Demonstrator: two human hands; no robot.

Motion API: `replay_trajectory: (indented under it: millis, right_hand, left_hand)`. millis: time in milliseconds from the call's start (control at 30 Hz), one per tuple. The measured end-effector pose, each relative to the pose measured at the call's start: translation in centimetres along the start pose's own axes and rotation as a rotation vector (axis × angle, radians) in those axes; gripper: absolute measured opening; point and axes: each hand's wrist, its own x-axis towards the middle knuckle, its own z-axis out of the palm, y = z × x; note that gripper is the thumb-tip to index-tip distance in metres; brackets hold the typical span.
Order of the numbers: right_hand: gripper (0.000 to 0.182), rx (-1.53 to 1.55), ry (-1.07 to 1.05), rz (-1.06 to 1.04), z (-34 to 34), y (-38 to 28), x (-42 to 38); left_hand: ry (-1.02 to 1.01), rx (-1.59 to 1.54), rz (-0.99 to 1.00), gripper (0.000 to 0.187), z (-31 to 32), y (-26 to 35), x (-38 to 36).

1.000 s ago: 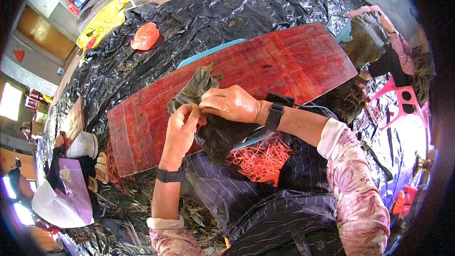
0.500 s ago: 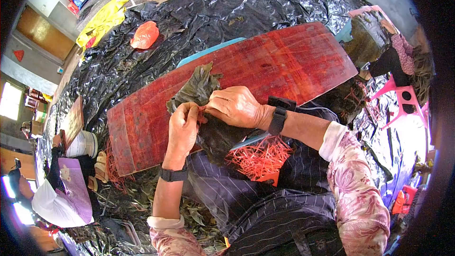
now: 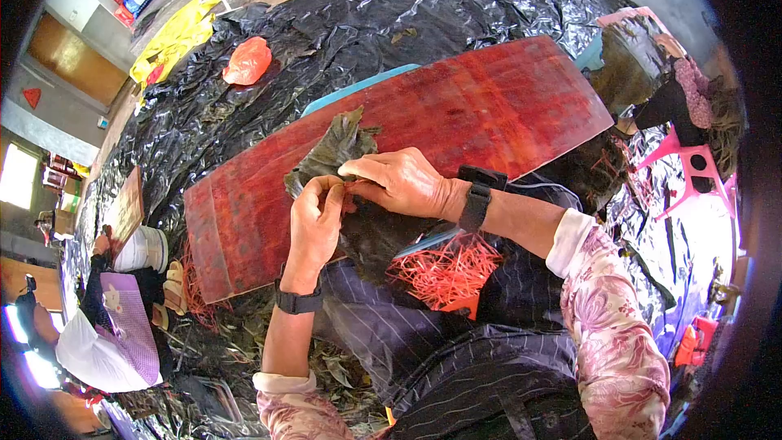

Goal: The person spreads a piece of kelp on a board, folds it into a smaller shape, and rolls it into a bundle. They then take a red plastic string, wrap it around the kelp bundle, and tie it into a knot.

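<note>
My left hand (image 3: 313, 224) is closed in a pinch at the middle of a bundle of dark, wrinkled leaves (image 3: 336, 147), above the board's near edge. A red strip (image 3: 350, 194) shows at the fingertips, around or against the bundle. From the other side my right hand (image 3: 406, 186) pinches at the same spot, thumb and forefinger close to the left fingers; what exactly lies between them is partly hidden. The bundle's darker lower part (image 3: 375, 240) hangs towards my lap. Under the hands lies a reddish wooden board (image 3: 472, 114). A heap of red strips (image 3: 456, 265) rests at my lap.
Black plastic sheeting (image 3: 391, 16) spreads behind the board, with an orange-red bag (image 3: 247, 61) on it. To the right is a pink stool (image 3: 692, 167) beside another person. At the left another person sits near a white bucket (image 3: 142, 248). Loose leaves (image 3: 326, 350) lie below.
My right fingers have shifted slightly left and spread a little over the red strip. My left hand and the leaf bundle stay almost where they were.
</note>
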Motion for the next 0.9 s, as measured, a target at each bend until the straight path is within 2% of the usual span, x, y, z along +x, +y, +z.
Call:
replay_trajectory:
  millis: [300, 367, 700, 900]
  right_hand:
    - [0.011, 0.087, 0.016, 0.061, 0.1, 0.1, 0.1]
    - [0.01, 0.085, 0.022, 0.077, 0.1, 0.1, 0.1]
    - [0.011, 0.011, 0.091, -0.03, 0.5, 0.2, 0.0]
    - [0.012, -0.023, 0.053, -0.093, 0.4, 0.3, -0.1]
  left_hand:
    - [0.001, -0.189, 0.016, 0.02, 0.1, 0.4, 0.0]
    - [-0.054, -0.171, -0.015, 0.021, -0.2, 0.5, 0.0]
    - [-0.046, -0.119, -0.047, 0.024, -0.5, 0.8, -0.1]
    - [-0.079, -0.211, -0.074, 0.03, -0.9, 1.2, -0.1]
